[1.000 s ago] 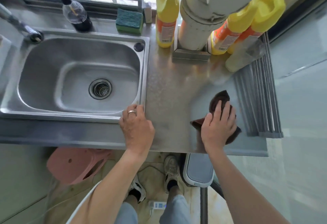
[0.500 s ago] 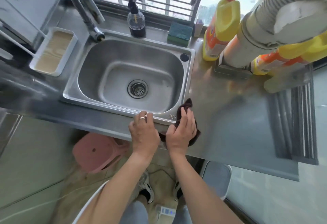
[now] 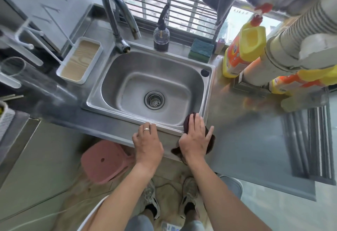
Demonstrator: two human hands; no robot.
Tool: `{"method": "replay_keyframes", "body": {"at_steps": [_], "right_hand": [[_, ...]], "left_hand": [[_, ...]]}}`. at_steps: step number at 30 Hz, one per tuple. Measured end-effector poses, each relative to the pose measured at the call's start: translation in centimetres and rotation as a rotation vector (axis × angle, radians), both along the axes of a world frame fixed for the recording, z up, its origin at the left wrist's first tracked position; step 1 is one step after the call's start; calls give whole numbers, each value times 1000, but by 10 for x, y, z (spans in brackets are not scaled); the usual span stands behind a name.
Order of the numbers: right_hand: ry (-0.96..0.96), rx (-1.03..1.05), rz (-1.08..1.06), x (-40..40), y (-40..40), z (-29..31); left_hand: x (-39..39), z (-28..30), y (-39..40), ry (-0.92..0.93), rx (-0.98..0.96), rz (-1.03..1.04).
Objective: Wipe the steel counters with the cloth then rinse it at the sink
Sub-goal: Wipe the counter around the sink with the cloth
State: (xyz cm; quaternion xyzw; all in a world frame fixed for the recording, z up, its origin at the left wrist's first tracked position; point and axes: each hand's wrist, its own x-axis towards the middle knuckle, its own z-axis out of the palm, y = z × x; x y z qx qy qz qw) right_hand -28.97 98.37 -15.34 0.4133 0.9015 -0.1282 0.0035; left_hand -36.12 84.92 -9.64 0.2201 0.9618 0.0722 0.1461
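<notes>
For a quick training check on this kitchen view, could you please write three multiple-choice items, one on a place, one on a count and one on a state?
1. Where is the dark cloth?
A. In the sink basin by the drain
B. Under the right hand at the sink's near right corner
C. Beside the green sponge at the window

2. How many yellow detergent bottles stand right of the sink?
A. Two
B. Five
C. None

3. What is the state of the sink?
A. Full of soapy water
B. Stacked with dishes
C. Empty, with no water running

Answers:
1. B, since the right hand lies flat on the cloth at the rim's corner, while the left hand rests on the counter edge.
2. A, one upright bottle and one behind the white pipe.
3. C, the drain shows bare and nothing falls from the faucet.
</notes>
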Motion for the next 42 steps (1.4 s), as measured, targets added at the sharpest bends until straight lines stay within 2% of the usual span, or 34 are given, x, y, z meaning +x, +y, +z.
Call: {"method": "replay_keyframes", "body": {"at_steps": [4, 7, 10, 14, 17, 22, 25, 32, 38, 42], "right_hand": [[133, -7, -58, 0, -19, 2], [242, -38, 41, 22, -41, -4], [267, -66, 84, 28, -44, -8], [262, -97, 330, 9, -61, -9], [177, -13, 529, -12, -78, -16], [184, 15, 667, 14, -51, -14], [250, -36, 574, 56, -15, -16], [201, 11, 214, 180, 93, -15], [112, 41, -55, 281, 188, -12], [90, 40, -230, 301, 205, -11]], "left_hand": [[3, -2, 1, -19, 22, 4], [6, -1, 1, -37, 55, 20], [6, -2, -2, -19, 94, 79], [4, -5, -4, 32, 179, 181], [8, -3, 3, 92, 257, 211], [22, -1, 31, 113, 301, 217], [40, -1, 59, 99, 300, 164], [107, 1, 134, 8, 256, -108], [149, -5, 171, -29, 251, -176], [157, -6, 179, -24, 228, -168]]}}
